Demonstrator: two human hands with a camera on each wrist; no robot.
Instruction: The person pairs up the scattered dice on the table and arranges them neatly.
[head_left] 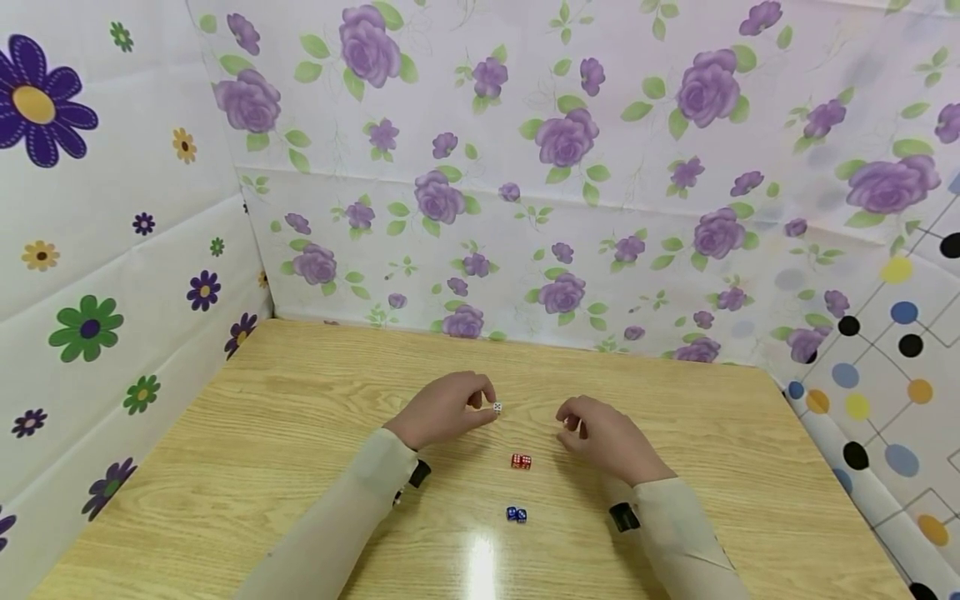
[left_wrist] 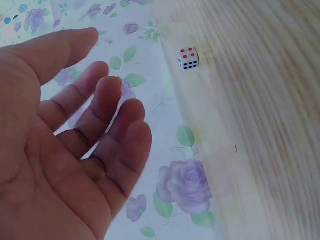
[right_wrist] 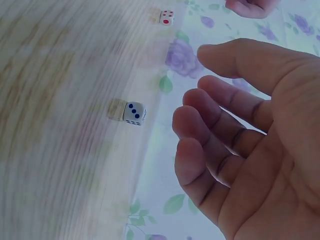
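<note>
My left hand [head_left: 447,410] hovers over the table beside a white die [head_left: 497,407]. In the left wrist view this die [left_wrist: 188,58] lies apart from the loosely curved fingers [left_wrist: 135,150], with red four pips on top and blue six on one side. The right hand [head_left: 600,435] curves its fingers in the same way near another white die [right_wrist: 134,113], which shows blue pips and stands clear of the fingertips in the right wrist view. The right hand's fingers mostly hide that die in the head view. Neither hand holds anything.
Two red dice [head_left: 521,461] sit side by side between the forearms, with two blue dice [head_left: 516,515] closer to me. The wooden table [head_left: 247,450] meets a purple-flowered cloth [head_left: 510,250] at the back. Patterned cloths hang at left and right.
</note>
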